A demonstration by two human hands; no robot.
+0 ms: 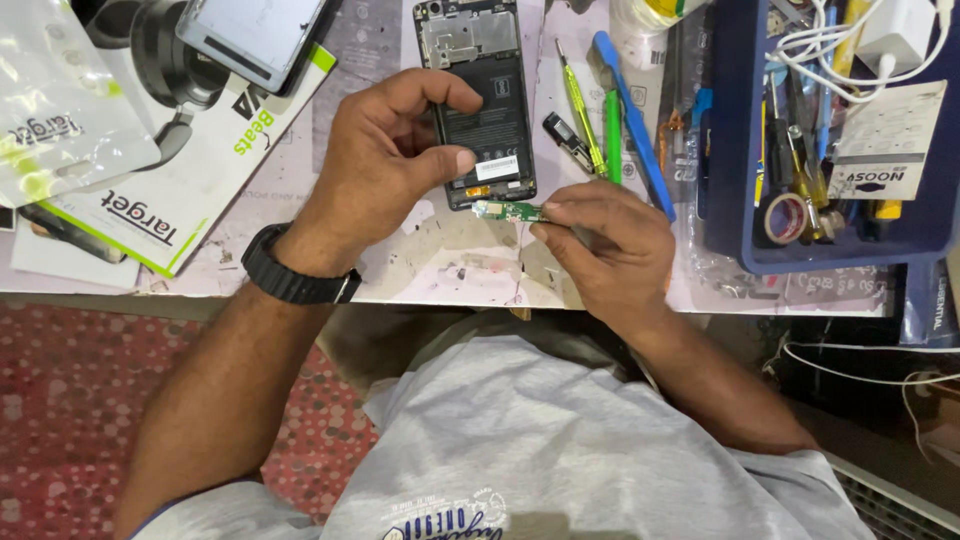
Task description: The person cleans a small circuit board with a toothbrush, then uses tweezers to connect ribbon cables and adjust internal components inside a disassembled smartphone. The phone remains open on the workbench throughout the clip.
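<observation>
Fingers (455,160) of left hand (385,160) clamp the opened phone (480,95) near the desk's (450,270) front edge; right hand (610,245) pinches a small green board (510,211), best aligned squarely.

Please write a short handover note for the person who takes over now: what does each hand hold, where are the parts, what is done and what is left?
Left hand: grip on the left edge of the opened smartphone, which lies back cover off on the worktable.
Right hand: pinches a small green circuit board just below the phone's bottom end.
Nearby: green screwdriver, blue pry tool, blue tool tray at right.
Done: back removed, battery exposed, small board out of the phone.
Left: board not seated; back still off.
</observation>
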